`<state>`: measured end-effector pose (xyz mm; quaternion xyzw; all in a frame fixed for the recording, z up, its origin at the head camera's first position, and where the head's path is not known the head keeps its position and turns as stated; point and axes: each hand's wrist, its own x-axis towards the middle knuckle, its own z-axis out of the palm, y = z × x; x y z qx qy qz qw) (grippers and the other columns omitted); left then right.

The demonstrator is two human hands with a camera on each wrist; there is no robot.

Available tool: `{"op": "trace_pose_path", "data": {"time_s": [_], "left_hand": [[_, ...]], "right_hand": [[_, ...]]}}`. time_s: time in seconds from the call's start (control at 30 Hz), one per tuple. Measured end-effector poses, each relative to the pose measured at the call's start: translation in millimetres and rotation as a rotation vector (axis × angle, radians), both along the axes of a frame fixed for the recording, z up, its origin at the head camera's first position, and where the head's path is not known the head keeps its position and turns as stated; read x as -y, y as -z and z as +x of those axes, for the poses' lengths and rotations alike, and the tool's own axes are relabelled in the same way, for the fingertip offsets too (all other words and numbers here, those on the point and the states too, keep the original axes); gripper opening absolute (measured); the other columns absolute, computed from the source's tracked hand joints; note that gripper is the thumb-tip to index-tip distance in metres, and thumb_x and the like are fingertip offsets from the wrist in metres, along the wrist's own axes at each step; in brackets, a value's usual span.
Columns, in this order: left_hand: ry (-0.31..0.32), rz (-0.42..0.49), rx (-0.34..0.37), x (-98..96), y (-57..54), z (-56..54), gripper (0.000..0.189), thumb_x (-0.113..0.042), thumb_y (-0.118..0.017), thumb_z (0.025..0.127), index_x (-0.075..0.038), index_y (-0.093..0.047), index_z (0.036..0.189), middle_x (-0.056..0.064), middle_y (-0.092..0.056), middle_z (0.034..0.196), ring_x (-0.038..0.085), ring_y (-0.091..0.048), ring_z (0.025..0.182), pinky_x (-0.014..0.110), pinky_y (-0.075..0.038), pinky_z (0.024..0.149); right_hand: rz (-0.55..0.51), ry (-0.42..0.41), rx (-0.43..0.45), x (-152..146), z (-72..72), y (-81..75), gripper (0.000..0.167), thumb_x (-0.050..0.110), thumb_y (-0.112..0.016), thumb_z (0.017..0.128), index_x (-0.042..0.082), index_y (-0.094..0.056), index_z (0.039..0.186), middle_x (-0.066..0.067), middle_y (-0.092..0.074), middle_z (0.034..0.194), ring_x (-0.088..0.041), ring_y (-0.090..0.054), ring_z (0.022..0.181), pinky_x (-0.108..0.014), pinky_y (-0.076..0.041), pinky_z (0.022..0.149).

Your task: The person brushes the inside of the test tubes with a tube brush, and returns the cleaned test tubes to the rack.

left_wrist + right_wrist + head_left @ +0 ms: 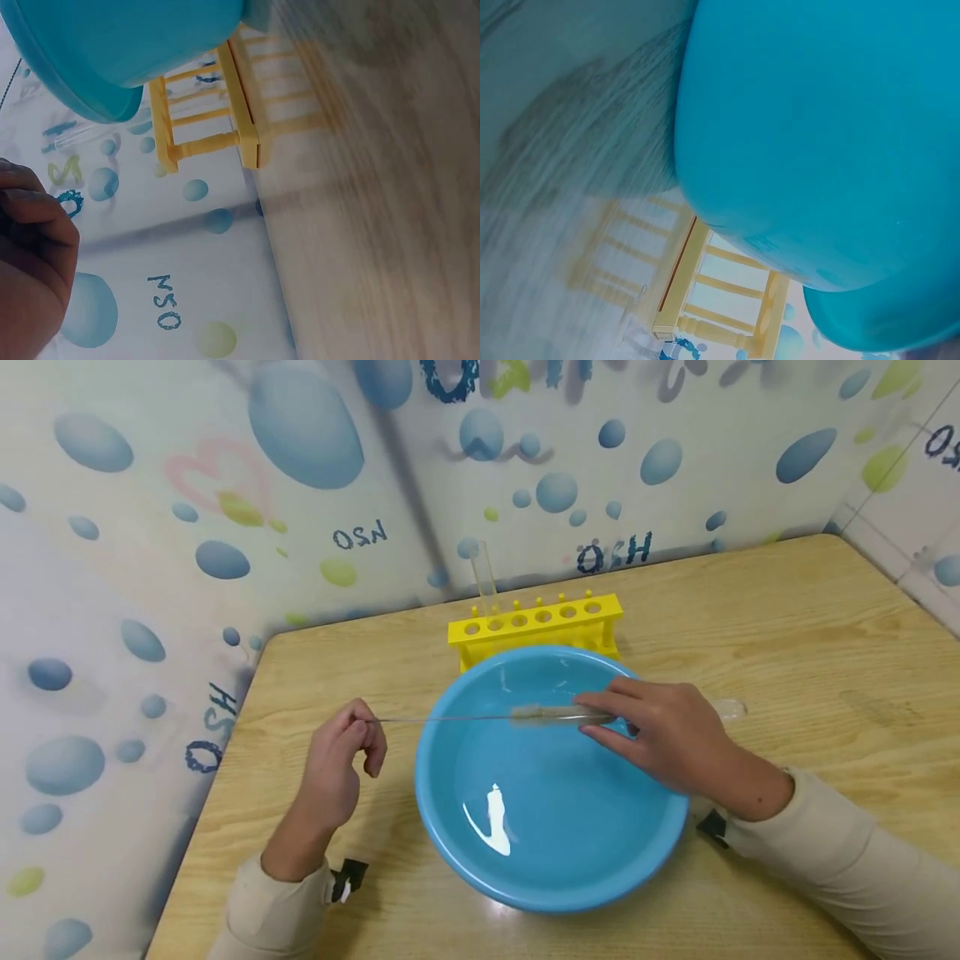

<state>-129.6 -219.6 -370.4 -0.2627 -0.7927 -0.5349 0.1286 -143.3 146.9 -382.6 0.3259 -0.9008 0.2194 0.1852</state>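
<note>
Over a light-blue basin (551, 893), the right hand (667, 735) grips a clear glass test tube (727, 708) lying about level. The tube's rounded end sticks out to the right of the hand, and its mouth points left. From the mouth runs the thin wire handle of a test tube brush (442, 719), whose pale bristles show at the tube's mouth. Left of the basin, the left hand (337, 760) pinches the far end of that wire between thumb and forefinger. In the left wrist view only part of the left hand (34, 247) shows, its fingers curled.
Water with a bright reflection lies in the basin. Behind the basin, near the wall, stands a yellow test tube rack (536, 618) with another clear test tube (483, 577) upright at its left end. All rest on a wooden table (787, 635) against a patterned wall.
</note>
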Motion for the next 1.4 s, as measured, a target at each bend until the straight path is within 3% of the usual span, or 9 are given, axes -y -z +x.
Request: {"op": "trace_pose_path", "data": {"time_s": [0.23,0.5,0.8,1.13,1.4], "left_hand": [[0.048,-0.047,-0.052,-10.1,3.9,2.1,0.031,0.007,-0.024,0.100,0.001,-0.040,0.075,0.004,-0.042,0.055,0.014,-0.042,0.048,0.028,-0.039,0.048],[0.001,-0.117,-0.078,-25.4,7.0,5.8,0.029,0.008,-0.027,0.101,-0.002,-0.043,0.079,0.001,-0.046,0.059,0.010,-0.045,0.054,0.025,-0.043,0.052],[-0.029,-0.260,-0.119,-40.3,17.8,16.3,0.026,0.006,-0.036,0.097,-0.011,-0.046,0.081,-0.006,-0.050,0.070,0.012,-0.042,0.085,0.034,-0.034,0.075],[0.067,-0.366,-0.107,-48.3,18.2,12.9,0.022,0.001,-0.041,0.099,-0.013,-0.047,0.084,-0.007,-0.050,0.072,0.008,-0.043,0.082,0.031,-0.040,0.073],[0.165,-0.358,-0.168,-49.9,17.7,7.1,0.021,0.002,-0.041,0.099,-0.012,-0.046,0.084,-0.004,-0.048,0.068,0.004,-0.043,0.068,0.023,-0.042,0.062]], "right_hand": [[0.027,-0.005,-0.006,-1.5,-0.6,-4.6,0.039,0.028,-0.085,0.079,0.017,-0.075,0.115,0.002,-0.069,0.085,-0.003,-0.052,0.059,-0.017,-0.042,0.051],[0.035,-0.033,-0.014,-1.7,-2.8,-7.5,0.039,0.029,-0.086,0.078,0.018,-0.075,0.114,0.003,-0.070,0.086,-0.006,-0.057,0.059,-0.016,-0.042,0.052],[0.046,-0.070,-0.010,0.4,-1.0,-2.2,0.038,0.031,-0.086,0.078,0.020,-0.076,0.113,0.005,-0.068,0.083,-0.002,-0.054,0.058,-0.014,-0.040,0.051],[0.067,-0.098,0.014,5.2,1.0,-6.5,0.039,0.030,-0.086,0.077,0.019,-0.077,0.114,0.004,-0.069,0.081,-0.004,-0.057,0.058,-0.013,-0.043,0.053],[0.067,-0.152,-0.023,20.1,4.1,-9.1,0.038,0.031,-0.085,0.079,0.019,-0.076,0.115,0.002,-0.073,0.085,-0.007,-0.066,0.065,-0.018,-0.053,0.059]]}}
